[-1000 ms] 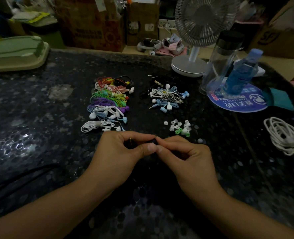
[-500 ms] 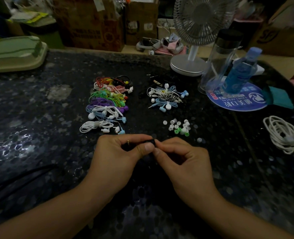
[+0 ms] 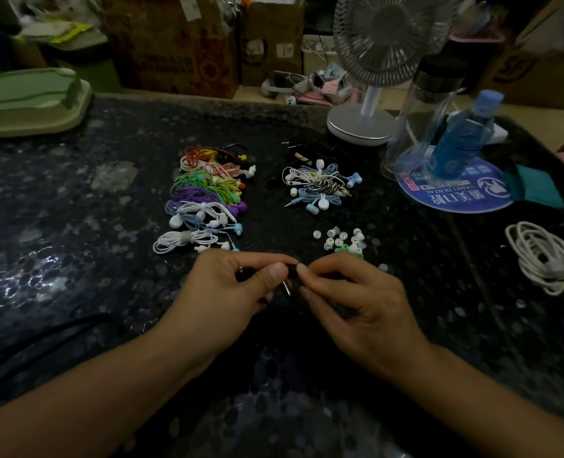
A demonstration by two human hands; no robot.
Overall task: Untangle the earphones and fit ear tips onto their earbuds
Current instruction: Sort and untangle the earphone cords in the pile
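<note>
Left hand: the left hand (image 3: 237,285) sat low at the near middle of the dark speckled surface (image 3: 75,226), its thumb and forefinger curled and pinching a small black earphone (image 3: 288,274).
Right hand: the right hand (image 3: 356,302) met it from the right, its fingers (image 3: 307,270) curled with the tips pressed to the same dark piece.
Held piece: a thin metal plug tip showed just below the left thumb; the rest was too dark to make out, possibly an earbud between the two thumbs.
Ear tips: a loose scatter of white and green ear tips (image 3: 343,242) lay just beyond the right hand.
Sorted earphones: a column of coiled bundles (image 3: 207,196), red, pink, green, purple, blue and white, ran away from the left hand.
Unsorted earphones: a tangled pile of white, blue and black sets (image 3: 318,185) lay to the right of that column, farther off than the tips.
Far right: a white desk fan (image 3: 373,77), a clear tumbler (image 3: 422,117) and a blue bottle (image 3: 462,140) stood close together, the bottle on a round blue mat (image 3: 455,193).
Right edge: a coiled white cable (image 3: 541,256) lay well apart from the hands.
</note>
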